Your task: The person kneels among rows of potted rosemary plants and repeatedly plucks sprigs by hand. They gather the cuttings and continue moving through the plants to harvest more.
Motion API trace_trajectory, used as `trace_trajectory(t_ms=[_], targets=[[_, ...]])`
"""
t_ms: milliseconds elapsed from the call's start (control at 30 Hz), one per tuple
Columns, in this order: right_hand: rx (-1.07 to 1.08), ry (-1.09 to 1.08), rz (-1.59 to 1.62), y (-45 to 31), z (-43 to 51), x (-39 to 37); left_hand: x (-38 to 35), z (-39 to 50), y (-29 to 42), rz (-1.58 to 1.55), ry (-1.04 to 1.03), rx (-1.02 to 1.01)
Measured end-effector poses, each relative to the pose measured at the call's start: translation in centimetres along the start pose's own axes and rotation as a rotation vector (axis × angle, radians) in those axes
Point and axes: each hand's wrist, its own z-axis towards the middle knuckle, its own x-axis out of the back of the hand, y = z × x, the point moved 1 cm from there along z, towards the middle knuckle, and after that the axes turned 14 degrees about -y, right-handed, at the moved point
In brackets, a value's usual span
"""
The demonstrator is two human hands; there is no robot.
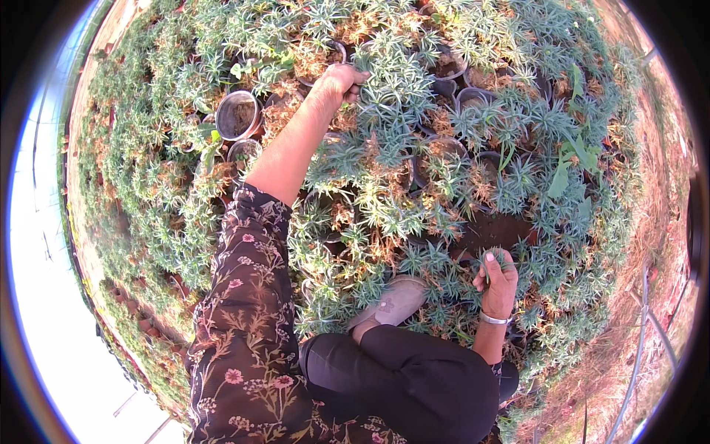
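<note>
My left hand (345, 82) reaches far forward, its fingers curled at the edge of a potted plant with narrow grey-green leaves (385, 75). Whether the fingertips pinch a leaf or stem cannot be made out. Near my right knee, my right hand (498, 277) is raised with the thumb up and the fingers curled around some green leafy sprigs (501, 256). A silver-coloured bracelet (495, 319) circles that wrist. Densely packed potted plants, green with dry brown parts low down, surround both hands.
A black plastic pot with soil (238, 115) stands left of my left forearm. My grey shoe (396, 299) is among the plants. Bare dark soil (491, 230) shows beyond my right hand. Broad-leaved weeds (560, 177) grow at the right; thin pipes (643, 311) stand at the right edge.
</note>
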Motion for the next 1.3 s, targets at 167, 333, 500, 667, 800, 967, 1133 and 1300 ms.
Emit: trace_trajectory(t_ms=[167, 333, 500, 667, 800, 967, 1133, 1300], targets=[[0.007, 0.005, 0.016, 0.3, -0.1, 0.8, -1.6, -2.2, 0.6, -0.216, 0.211, -0.4], [0.003, 0.01, 0.059, -0.3, -0.3, 0.3, -5.5, -8.1, 2.0, -0.182, 0.138, -0.792], [0.026, -0.067, 0.033, -2.5, -0.5, -2.4, -15.4, -16.3, -1.7, 0.469, -0.387, -0.647], [0.136, -0.134, -0.108, -3.7, -0.2, -5.9, -19.4, -19.3, -5.6, 0.542, -0.483, -0.657], [0.036, -0.113, -0.054, -3.3, 0.3, -6.2, -18.8, -20.1, -5.7, 0.605, -0.501, -0.702], [0.075, 0.013, 0.095, -2.1, -0.3, -3.8, -10.2, -16.2, -1.7, -0.008, -0.12, -0.437], [0.003, -0.017, 0.108, -0.9, -0.8, -1.9, -1.7, -9.0, -3.1, -0.006, 0.273, -0.423], [-0.069, -0.004, 0.037, -1.2, -1.3, -1.4, -2.3, -6.4, -4.8, 0.141, 0.16, -0.369]])
